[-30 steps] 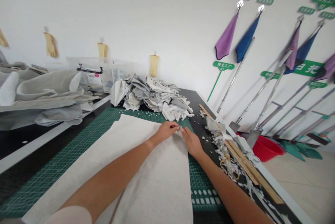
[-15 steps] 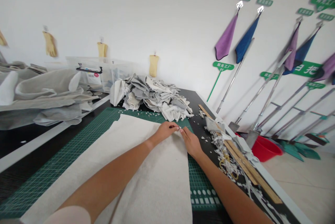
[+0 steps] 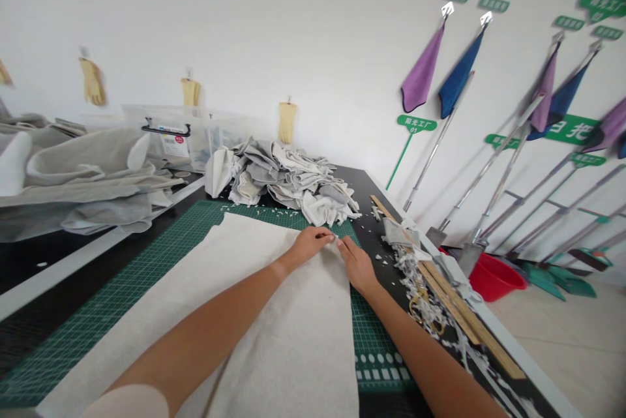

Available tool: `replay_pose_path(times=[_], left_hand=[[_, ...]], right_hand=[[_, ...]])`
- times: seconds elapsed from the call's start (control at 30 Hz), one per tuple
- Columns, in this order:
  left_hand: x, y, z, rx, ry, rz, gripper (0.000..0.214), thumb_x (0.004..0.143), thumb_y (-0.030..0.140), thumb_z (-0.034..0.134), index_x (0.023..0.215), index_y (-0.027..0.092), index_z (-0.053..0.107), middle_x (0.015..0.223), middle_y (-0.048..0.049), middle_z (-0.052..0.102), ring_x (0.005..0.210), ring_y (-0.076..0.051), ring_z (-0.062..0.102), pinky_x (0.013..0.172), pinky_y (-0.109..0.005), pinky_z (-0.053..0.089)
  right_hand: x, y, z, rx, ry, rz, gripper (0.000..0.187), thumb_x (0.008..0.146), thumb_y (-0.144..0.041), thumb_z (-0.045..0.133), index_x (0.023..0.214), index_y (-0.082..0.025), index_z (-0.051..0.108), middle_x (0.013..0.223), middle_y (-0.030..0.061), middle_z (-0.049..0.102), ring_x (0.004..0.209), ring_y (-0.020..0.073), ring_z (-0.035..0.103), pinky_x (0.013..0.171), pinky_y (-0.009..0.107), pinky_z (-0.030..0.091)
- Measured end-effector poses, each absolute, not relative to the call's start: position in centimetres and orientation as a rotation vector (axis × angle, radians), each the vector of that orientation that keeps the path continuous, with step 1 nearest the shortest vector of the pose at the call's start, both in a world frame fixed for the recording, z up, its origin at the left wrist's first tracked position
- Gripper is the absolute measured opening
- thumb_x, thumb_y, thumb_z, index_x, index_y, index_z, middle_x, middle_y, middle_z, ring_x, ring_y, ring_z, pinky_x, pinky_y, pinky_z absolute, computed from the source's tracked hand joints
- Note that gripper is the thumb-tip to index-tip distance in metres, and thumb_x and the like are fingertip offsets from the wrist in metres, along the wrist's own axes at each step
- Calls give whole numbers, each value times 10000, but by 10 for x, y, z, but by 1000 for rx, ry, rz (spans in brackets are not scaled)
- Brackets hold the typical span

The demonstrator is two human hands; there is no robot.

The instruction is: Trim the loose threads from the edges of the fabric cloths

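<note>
A large sheet of off-white cloth [image 3: 303,333] lies over the green cutting mat [image 3: 147,268]. My left hand [image 3: 312,243] pinches the cloth at its far right corner, thumb and fingertips together. Right beside it, my right hand [image 3: 356,263] grips the same corner, its fingertips nearly touching those of the left. The cloth is slightly raised and creased under the hands. Exactly how the corner is folded between the fingertips is too small to make out.
Behind the mat sits a heap of grey and white cloth pieces [image 3: 288,177]. Stacked grey cloth [image 3: 88,183] and a clear plastic box [image 3: 171,137] stand left. Wooden strips [image 3: 454,304], yellow-handled scissors [image 3: 419,306] and shredded scraps line the right edge. A red bucket [image 3: 496,276] is on the floor.
</note>
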State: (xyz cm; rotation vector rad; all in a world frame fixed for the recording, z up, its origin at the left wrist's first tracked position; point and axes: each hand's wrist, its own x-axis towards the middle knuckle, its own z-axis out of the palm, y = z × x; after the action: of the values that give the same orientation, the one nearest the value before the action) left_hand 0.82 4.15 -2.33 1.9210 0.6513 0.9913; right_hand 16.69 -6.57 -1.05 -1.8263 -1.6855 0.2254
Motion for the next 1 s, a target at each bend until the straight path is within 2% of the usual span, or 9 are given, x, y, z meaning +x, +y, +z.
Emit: replay_pose_path(times=[1.0], left_hand=[[10, 45, -29, 1888, 694, 1014, 328, 844, 421, 620, 951, 160, 787, 885, -44, 770, 818, -194, 673, 755, -269, 488]], right_hand=[[166, -66, -11, -1768, -1695, 209, 398, 1011, -564, 302, 852, -247, 482, 679, -30, 519, 641, 168, 544, 607, 241, 294]])
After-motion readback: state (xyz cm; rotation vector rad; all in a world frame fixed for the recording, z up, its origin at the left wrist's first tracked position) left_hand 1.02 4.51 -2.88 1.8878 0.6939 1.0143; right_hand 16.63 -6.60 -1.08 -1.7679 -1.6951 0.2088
